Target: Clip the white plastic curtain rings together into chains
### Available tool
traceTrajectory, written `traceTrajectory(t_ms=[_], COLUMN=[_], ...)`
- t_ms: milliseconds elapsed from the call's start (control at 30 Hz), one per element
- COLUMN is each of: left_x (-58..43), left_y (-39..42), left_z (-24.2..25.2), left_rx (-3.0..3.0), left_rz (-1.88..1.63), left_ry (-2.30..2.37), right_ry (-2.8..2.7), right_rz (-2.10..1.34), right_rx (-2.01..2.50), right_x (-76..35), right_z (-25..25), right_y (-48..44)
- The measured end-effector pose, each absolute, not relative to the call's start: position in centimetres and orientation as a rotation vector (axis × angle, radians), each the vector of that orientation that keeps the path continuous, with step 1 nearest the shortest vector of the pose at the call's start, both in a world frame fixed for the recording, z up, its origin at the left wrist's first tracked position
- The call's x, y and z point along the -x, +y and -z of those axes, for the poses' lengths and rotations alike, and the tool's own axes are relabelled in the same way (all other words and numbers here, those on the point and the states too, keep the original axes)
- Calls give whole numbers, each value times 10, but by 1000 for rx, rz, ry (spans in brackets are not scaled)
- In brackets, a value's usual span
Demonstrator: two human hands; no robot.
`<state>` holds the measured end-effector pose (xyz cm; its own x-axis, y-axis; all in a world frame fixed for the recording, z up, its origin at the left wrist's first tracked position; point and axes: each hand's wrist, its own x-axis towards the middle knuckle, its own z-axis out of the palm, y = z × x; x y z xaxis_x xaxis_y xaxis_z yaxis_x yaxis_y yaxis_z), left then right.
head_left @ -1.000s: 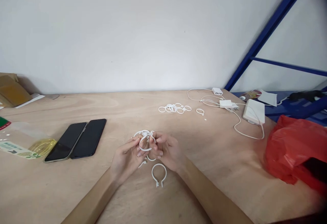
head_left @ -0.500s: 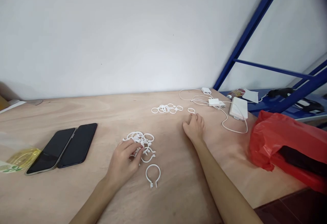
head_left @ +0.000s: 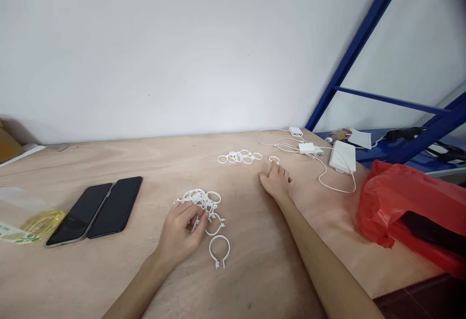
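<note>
My left hand (head_left: 181, 231) rests on a heap of white plastic rings (head_left: 204, 201) at the middle of the wooden table (head_left: 109, 270), its fingers curled into the heap and pinching a ring. One open white ring (head_left: 219, 249) lies alone just in front of the heap. My right hand (head_left: 277, 182) lies stretched out further back, fingers apart and empty, its tips beside a single closed ring (head_left: 274, 160). A row of closed white rings (head_left: 239, 157) lies to the left of that one.
Two black phones (head_left: 96, 209) lie side by side at the left, with a clear packet (head_left: 25, 222) beyond them. White chargers and cables (head_left: 313, 151) sit at the back right. A red plastic bag (head_left: 404, 202) is at the right edge, and a blue metal frame (head_left: 358, 42) rises behind.
My right hand left the ring heap and reached to the back right, beside the single closed ring. My left hand dropped onto the heap. The view turned slightly right.
</note>
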<state>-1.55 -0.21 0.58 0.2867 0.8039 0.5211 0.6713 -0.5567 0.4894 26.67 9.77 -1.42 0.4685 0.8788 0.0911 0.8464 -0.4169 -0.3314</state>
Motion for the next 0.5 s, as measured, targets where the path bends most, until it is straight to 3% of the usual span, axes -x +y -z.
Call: traceTrajectory(t_ms=[500], left_x=[14], left_y=[-2], left_z=[-7], left_rx=[-2329], left_rz=[-1134], left_ry=[1345], right_ry=[-1675], right_rz=[126], right_rx=[2366], right_x=[-278], right_z=[12], right_y=[108])
